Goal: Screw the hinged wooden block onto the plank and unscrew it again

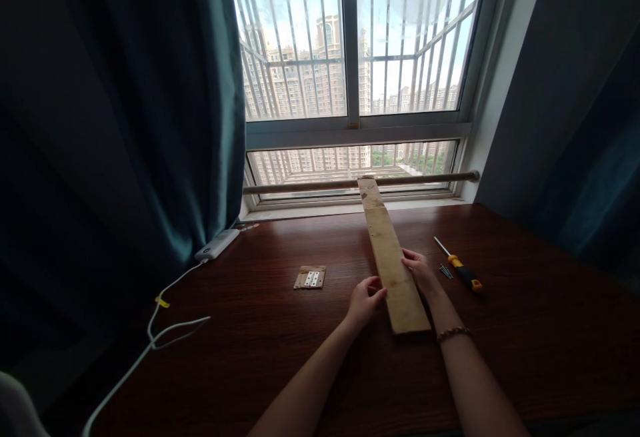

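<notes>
The wooden board is long, flat and thin. It is a pale yellow-brown, with small dark marks here and there. Near its far end there is a rough brown patch and a line that runs across the wood. The board is held by its two long sides. It is over the brown table, with its near end pointing a bit to the right. Its far end reaches up to the bar by the window, but I can't tell if they touch.
</notes>
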Demonstrator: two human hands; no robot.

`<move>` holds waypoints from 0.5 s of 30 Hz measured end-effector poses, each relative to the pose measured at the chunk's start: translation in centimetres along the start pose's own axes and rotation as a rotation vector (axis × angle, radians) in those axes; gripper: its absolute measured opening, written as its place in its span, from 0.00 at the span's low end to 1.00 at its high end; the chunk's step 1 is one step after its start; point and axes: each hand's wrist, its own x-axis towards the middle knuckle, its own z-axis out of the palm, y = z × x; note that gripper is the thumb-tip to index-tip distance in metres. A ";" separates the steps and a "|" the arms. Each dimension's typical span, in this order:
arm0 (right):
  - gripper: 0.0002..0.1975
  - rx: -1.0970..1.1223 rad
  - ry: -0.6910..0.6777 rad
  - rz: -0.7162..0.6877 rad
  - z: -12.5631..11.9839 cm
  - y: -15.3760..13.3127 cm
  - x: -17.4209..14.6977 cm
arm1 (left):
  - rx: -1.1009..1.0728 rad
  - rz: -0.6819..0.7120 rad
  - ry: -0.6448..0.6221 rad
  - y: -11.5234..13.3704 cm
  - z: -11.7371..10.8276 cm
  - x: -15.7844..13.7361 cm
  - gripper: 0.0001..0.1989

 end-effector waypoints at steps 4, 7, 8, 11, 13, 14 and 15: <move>0.21 -0.011 0.108 -0.006 -0.7 0.6 0.7 | 0.099 -0.010 0.040 0.0 0.1 -0.2 0.19; 0.19 -0.054 0.241 0.024 -1.1 1.1 1.0 | 0.214 0.049 0.081 0.3 0.1 -0.6 0.17; 0.19 -0.062 0.260 0.040 -1.2 1.2 1.1 | 0.250 0.073 0.091 0.4 0.2 -0.7 0.16; 0.20 -0.087 0.270 0.065 -1.4 1.5 1.2 | 0.322 0.117 0.103 0.6 0.2 -1.0 0.16; 0.21 -0.124 0.289 0.053 -1.4 1.6 1.2 | 0.331 0.132 0.098 0.8 0.2 -1.1 0.16; 0.21 -0.148 0.303 0.040 -1.4 1.6 1.2 | 0.321 0.140 0.092 0.8 0.2 -1.2 0.16; 0.21 -0.169 0.315 0.024 -1.4 1.6 1.2 | 0.301 0.149 0.088 0.7 0.2 -1.3 0.16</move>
